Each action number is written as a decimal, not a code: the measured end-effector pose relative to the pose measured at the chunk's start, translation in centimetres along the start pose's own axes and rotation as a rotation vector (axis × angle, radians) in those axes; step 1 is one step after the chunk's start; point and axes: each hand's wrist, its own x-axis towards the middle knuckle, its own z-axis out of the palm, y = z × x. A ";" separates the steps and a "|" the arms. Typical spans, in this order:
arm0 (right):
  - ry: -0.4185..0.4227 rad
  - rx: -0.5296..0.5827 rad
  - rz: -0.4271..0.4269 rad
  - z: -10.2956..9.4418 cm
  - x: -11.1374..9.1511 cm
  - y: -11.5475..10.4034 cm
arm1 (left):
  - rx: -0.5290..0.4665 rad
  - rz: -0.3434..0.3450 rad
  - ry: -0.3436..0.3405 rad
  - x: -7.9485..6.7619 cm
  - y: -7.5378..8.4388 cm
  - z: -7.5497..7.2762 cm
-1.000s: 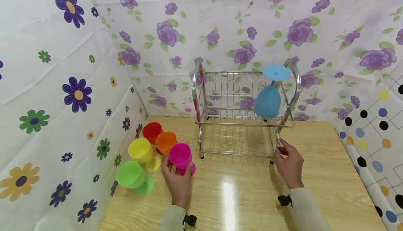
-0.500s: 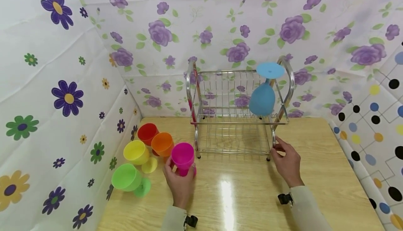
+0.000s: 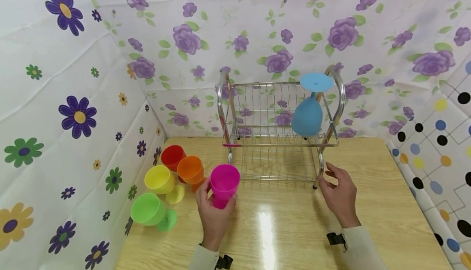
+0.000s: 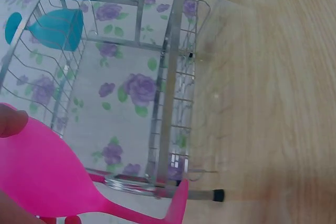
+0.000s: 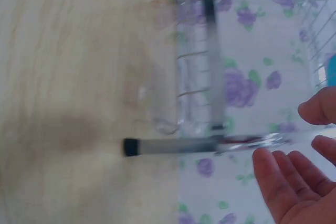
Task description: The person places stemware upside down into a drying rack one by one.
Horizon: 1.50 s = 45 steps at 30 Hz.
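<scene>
So, left hand (image 3: 214, 217) around the pink goblet (image 3: 225, 182).

Here's the magenta plastic goblet (image 3: 225, 181), lower centre of the head view, mouth up, the left hand (image 3: 215, 217) gripping it; down in the lower left of the left wrist view, its slim stem and flat foot show. Right of centre stands the shiny two-tier metal wire rack (image 3: 272, 145), upright on black-tipped feet, the right hand (image 3: 340, 198) just beside its right front leg, thumb and fingers spread apart!
</scene>
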 end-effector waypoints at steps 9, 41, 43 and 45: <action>-0.183 -0.067 -0.116 -1.8 -1.7 -5.1 | 0.135 0.180 -0.161 -1.1 2.8 -0.1; -0.497 0.161 -0.304 -1.4 -4.3 -16.6 | 0.580 0.867 -0.555 -0.2 9.0 1.3; -0.497 0.216 -0.299 -1.2 -4.4 -16.5 | 0.588 0.883 -0.556 -0.1 9.1 1.3; -0.484 0.256 -0.304 -1.1 -4.4 -16.4 | 0.592 0.879 -0.561 -0.1 9.2 1.2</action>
